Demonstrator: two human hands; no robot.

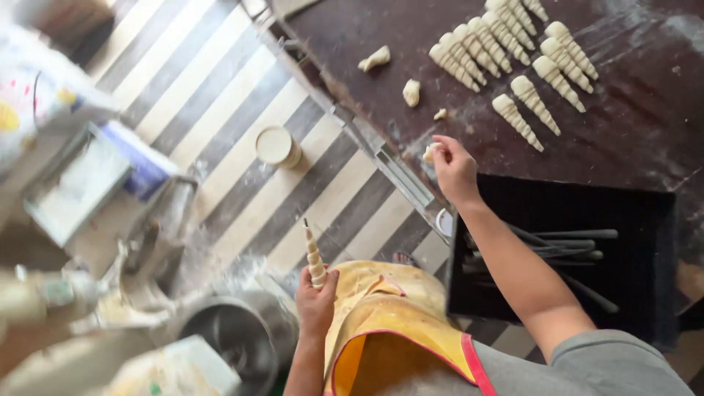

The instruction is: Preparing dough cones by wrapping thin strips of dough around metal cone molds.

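Observation:
My left hand (315,299) grips a cone mould wrapped in a spiral of pale dough (314,257), held upright over the striped floor beside my yellow apron (381,323). My right hand (453,167) reaches out to the edge of the dark worktable (645,139) and pinches a small piece of dough (430,152). Several finished dough-wrapped cones (513,51) lie in rows at the far side of the table. Three loose dough lumps (411,92) sit on the table left of the cones.
A black tray (645,220) holding several bare metal cone moulds (565,246) rests right of my forearm. A round tub with a pale lid (276,147) stands on the floor. A metal pot (235,337), boxes and floury clutter fill the lower left.

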